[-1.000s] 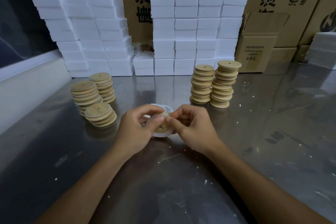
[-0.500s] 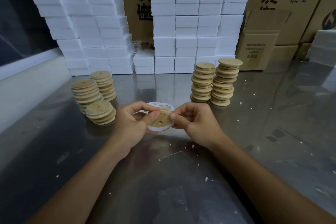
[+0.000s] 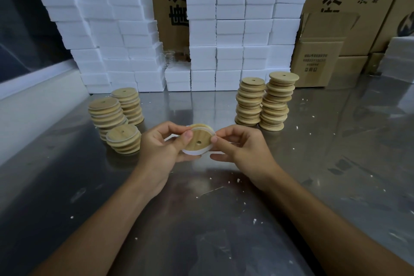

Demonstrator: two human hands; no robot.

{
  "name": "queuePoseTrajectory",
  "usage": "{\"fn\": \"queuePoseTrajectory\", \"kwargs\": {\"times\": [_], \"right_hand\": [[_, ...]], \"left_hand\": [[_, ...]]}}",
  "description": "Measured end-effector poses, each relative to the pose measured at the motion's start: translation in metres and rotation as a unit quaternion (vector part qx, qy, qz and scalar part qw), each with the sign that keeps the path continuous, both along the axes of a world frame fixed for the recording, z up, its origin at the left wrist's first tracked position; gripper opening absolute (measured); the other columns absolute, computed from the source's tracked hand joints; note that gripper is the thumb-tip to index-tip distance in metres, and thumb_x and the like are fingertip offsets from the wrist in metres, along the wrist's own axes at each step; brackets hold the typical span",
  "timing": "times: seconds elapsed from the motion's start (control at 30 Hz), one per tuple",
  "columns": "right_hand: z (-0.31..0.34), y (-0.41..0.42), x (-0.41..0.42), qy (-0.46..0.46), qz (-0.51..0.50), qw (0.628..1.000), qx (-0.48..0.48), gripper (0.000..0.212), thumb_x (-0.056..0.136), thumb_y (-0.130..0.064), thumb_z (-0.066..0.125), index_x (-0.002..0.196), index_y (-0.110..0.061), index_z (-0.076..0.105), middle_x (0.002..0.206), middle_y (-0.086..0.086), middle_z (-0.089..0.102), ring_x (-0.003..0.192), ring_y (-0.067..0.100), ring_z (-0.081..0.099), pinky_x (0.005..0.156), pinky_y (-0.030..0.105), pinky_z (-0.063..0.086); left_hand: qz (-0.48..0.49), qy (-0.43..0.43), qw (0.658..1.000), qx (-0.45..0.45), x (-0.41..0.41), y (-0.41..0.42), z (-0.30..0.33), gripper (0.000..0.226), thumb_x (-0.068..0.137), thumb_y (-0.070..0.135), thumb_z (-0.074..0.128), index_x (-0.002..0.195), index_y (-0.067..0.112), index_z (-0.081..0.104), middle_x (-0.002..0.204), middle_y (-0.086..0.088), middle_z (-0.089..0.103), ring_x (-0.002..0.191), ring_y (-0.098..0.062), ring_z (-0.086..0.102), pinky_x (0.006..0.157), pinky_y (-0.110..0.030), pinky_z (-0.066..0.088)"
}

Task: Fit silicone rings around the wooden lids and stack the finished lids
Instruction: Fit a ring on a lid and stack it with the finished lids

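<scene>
A round wooden lid with a small hole is held between both hands above the steel table, its flat face tilted toward me. A white silicone ring wraps its lower edge. My left hand grips the lid's left side, thumb on the face. My right hand pinches the right edge. Three stacks of lids with white rings stand at the left. Two taller stacks of bare wooden lids stand at the right.
White foam blocks are piled along the back of the table, with cardboard boxes behind and to the right. Small white crumbs lie scattered on the steel surface. A pale ledge borders the table's left side.
The hands have raised the lid and tilted its face toward me. The ring, loose and partly off a second ago, now sits closer around the lid's rim.
</scene>
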State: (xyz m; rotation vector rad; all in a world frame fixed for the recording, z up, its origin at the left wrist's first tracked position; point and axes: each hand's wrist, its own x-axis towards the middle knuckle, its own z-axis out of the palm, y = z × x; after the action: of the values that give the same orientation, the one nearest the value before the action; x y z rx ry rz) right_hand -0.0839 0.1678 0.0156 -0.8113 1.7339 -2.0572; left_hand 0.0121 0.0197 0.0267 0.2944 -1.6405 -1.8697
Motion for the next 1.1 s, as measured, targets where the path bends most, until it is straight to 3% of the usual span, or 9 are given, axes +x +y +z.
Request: {"fn": "queuePoseTrajectory", "kwargs": {"times": [0.13,0.2,0.3,0.43,0.63,0.77,0.83,0.97,1.1], "right_hand": [[-0.001,0.001,0.0,0.014,-0.021,1.0,-0.005,0.007,0.088,-0.002,0.07,0.092,0.004,0.068,0.087,0.018,0.073,0.078,0.023,0.072,0.078,0.041,0.062],[-0.003,0.0,0.0,0.085,-0.052,0.994,0.033,0.003,0.089,-0.001,0.07,0.087,-0.002,0.069,0.08,0.011,0.073,0.075,0.019,0.072,0.076,0.038,0.062],[-0.004,-0.003,0.002,0.22,-0.093,0.966,0.095,0.005,0.088,-0.008,0.073,0.086,-0.012,0.072,0.078,-0.007,0.073,0.075,0.007,0.072,0.069,0.022,0.058],[-0.003,-0.001,0.004,0.312,-0.113,0.937,0.105,0.004,0.088,-0.011,0.073,0.092,-0.013,0.073,0.086,-0.006,0.074,0.083,0.003,0.07,0.071,0.017,0.057],[0.004,-0.001,0.004,0.232,-0.114,0.961,0.101,0.008,0.084,-0.009,0.077,0.086,-0.017,0.076,0.085,-0.006,0.076,0.081,0.005,0.071,0.075,0.022,0.058],[0.01,0.002,0.003,0.196,-0.1,0.972,0.085,0.025,0.081,-0.004,0.079,0.074,-0.028,0.074,0.083,-0.001,0.077,0.083,0.018,0.073,0.083,0.039,0.06],[0.009,0.003,0.002,0.21,-0.096,0.969,0.091,0.028,0.08,-0.004,0.08,0.074,-0.03,0.073,0.083,-0.002,0.077,0.082,0.016,0.073,0.081,0.037,0.06],[0.007,0.005,0.001,0.222,-0.077,0.968,0.088,0.023,0.081,-0.009,0.081,0.079,-0.031,0.073,0.083,-0.009,0.076,0.08,0.006,0.073,0.072,0.02,0.056],[0.002,0.005,-0.002,0.205,-0.069,0.973,0.08,0.008,0.083,-0.013,0.079,0.084,-0.019,0.074,0.078,-0.008,0.075,0.076,0.009,0.073,0.073,0.031,0.061]], "left_hand": [[-0.015,-0.017,1.0,-0.012,-0.002,0.0,-0.005,0.016,0.081,0.003,0.07,0.072,0.014,0.065,0.095,-0.008,0.07,0.086,-0.029,0.073,0.063,-0.045,0.06],[0.014,-0.023,0.988,-0.152,-0.002,-0.002,-0.008,0.024,0.083,0.001,0.071,0.076,0.022,0.063,0.086,0.005,0.07,0.08,-0.022,0.073,0.061,-0.04,0.06],[0.062,-0.011,0.937,-0.344,-0.003,-0.003,-0.009,0.021,0.083,0.013,0.072,0.084,0.03,0.061,0.085,0.015,0.067,0.078,-0.013,0.069,0.067,-0.033,0.059],[0.073,0.02,0.908,-0.411,-0.002,-0.001,-0.006,0.011,0.082,0.024,0.067,0.09,0.028,0.061,0.089,0.015,0.065,0.084,-0.011,0.065,0.072,-0.026,0.054],[0.081,0.014,0.917,-0.391,0.0,-0.003,-0.001,0.018,0.082,0.002,0.073,0.083,0.018,0.066,0.084,0.012,0.068,0.085,-0.013,0.066,0.078,-0.038,0.056],[0.067,0.025,0.933,-0.353,0.001,-0.004,0.004,0.024,0.079,-0.005,0.073,0.081,0.018,0.064,0.083,0.008,0.069,0.082,-0.015,0.067,0.08,-0.035,0.056],[0.064,0.02,0.939,-0.336,0.0,-0.003,0.003,0.023,0.079,-0.006,0.073,0.08,0.016,0.064,0.082,0.006,0.069,0.08,-0.015,0.067,0.079,-0.034,0.057],[0.056,0.026,0.958,-0.282,-0.001,-0.001,0.0,0.026,0.078,-0.011,0.071,0.078,0.014,0.063,0.084,-0.005,0.07,0.081,-0.023,0.068,0.078,-0.034,0.057],[0.044,0.018,0.974,-0.22,-0.001,0.001,-0.002,0.023,0.081,-0.009,0.069,0.079,0.013,0.062,0.085,-0.009,0.07,0.081,-0.025,0.07,0.067,-0.041,0.061]]}}
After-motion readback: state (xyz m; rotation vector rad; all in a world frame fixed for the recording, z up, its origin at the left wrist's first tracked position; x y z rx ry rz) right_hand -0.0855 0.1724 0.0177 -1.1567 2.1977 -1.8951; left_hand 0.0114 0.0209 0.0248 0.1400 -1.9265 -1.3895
